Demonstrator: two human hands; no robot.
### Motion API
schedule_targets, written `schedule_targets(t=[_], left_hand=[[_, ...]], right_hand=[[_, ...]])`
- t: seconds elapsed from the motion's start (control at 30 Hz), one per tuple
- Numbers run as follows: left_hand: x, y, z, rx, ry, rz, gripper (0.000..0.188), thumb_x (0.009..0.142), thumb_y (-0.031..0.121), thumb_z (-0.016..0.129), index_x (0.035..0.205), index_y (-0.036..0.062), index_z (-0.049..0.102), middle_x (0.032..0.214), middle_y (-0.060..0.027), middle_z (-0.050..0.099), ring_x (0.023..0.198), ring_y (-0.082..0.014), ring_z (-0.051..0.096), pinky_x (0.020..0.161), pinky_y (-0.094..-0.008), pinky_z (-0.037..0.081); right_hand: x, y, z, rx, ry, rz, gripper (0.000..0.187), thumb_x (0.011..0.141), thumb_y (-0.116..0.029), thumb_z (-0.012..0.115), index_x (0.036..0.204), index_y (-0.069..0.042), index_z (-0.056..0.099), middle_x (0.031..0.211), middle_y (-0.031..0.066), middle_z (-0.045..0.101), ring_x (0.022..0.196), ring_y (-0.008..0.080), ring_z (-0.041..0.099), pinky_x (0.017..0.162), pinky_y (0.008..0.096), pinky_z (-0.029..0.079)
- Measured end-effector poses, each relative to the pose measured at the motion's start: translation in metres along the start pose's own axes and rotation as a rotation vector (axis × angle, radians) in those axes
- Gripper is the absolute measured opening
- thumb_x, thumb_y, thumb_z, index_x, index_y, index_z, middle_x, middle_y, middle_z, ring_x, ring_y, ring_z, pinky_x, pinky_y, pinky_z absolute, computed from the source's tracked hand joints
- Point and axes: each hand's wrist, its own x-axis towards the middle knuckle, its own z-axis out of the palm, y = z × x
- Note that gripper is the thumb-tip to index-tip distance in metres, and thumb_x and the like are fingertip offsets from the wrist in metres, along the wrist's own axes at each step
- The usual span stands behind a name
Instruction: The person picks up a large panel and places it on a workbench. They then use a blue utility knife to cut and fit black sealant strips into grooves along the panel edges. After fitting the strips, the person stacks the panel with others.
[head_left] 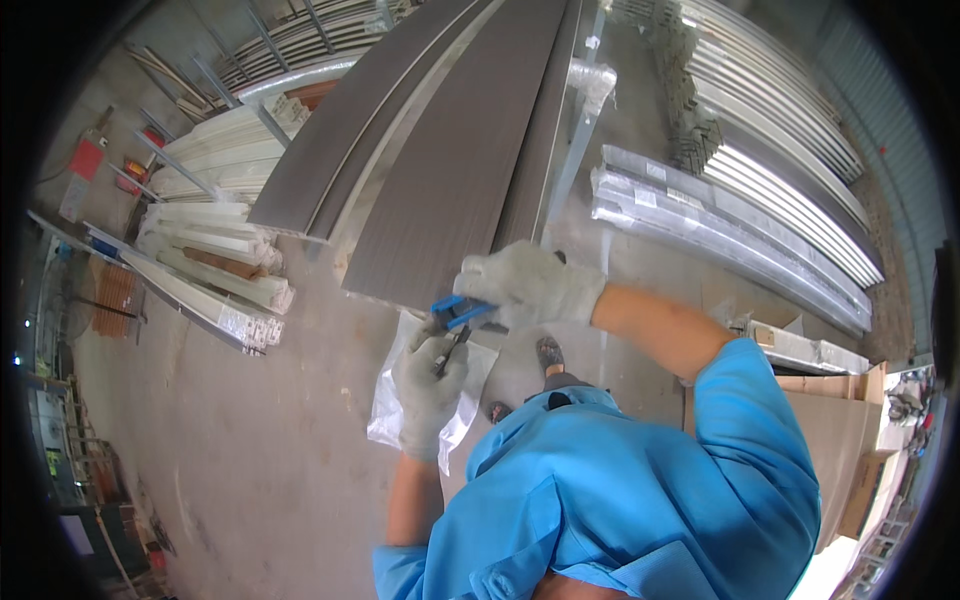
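Both of my hands wear pale grey work gloves and meet just off the near end of a long dark grey-brown panel [440, 190]. My right hand [525, 285] is closed round a blue tool [460, 310], whose kind I cannot make out. Just below and to the left, my left hand [428, 385] is closed on a slim black tool [455, 352]. The blue and black parts come close together; whether they join is unclear. Under my hands hangs a crumpled white plastic sheet [384, 408], near the panel's end.
Another dark panel [350, 130] lies alongside to the left. Stacked white profiles [215, 230] lie on the left side. Plastic-wrapped grey lengths [720, 235] and racked white profiles [790, 205] stand at the right. A large cardboard box [825, 430] is near my right elbow.
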Motion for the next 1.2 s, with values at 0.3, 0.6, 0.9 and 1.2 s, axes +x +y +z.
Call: schedule_targets(t=[0.3,0.6,0.9,1.2], left_hand=[[-0.022,0.002,0.007,-0.055,0.139,-0.064,0.022,0.085,0.013,0.08,0.096,-0.0034,0.07,0.119,-0.021,0.068,0.098,-0.0294,0.067,0.083,-0.0351,0.053],[-0.011,0.063,0.002,-0.625,-0.203,-0.275,0.039,0.09,0.02,0.078,0.118,-0.0025,0.063,0.091,-0.0089,0.067,0.085,-0.017,0.067,0.072,-0.032,0.053],[-0.031,0.031,-0.033,-0.02,-0.276,-0.075,0.02,0.091,0.004,0.068,0.11,-0.0019,0.069,0.083,-0.0083,0.069,0.071,-0.0152,0.063,0.067,-0.0297,0.051],[-0.05,-0.049,-0.006,-0.365,-0.179,-0.332,0.053,0.097,0.012,0.069,0.144,-0.0018,0.049,0.133,-0.0123,0.061,0.124,-0.02,0.057,0.104,-0.0347,0.046]], right_hand=[[-0.002,-0.008,-0.036,0.476,0.068,0.221,0.045,0.095,-0.037,0.071,0.126,-0.006,0.057,0.112,0.0161,0.067,0.095,0.0342,0.07,0.083,0.0413,0.055],[-0.006,-0.059,-0.026,1.248,0.43,0.3,0.054,0.085,-0.02,0.082,0.13,-0.006,0.055,0.109,0.0074,0.066,0.105,0.019,0.065,0.092,0.0328,0.052],[-0.08,-0.04,-0.051,0.454,-0.251,0.3,0.034,0.09,-0.015,0.07,0.123,-0.005,0.066,0.103,0.013,0.072,0.09,0.0229,0.07,0.079,0.0333,0.055],[-0.129,-0.081,0.011,0.79,-0.187,0.952,0.029,0.096,-0.02,0.067,0.119,-0.002,0.065,0.097,0.0117,0.069,0.087,0.0225,0.069,0.079,0.0346,0.052]])
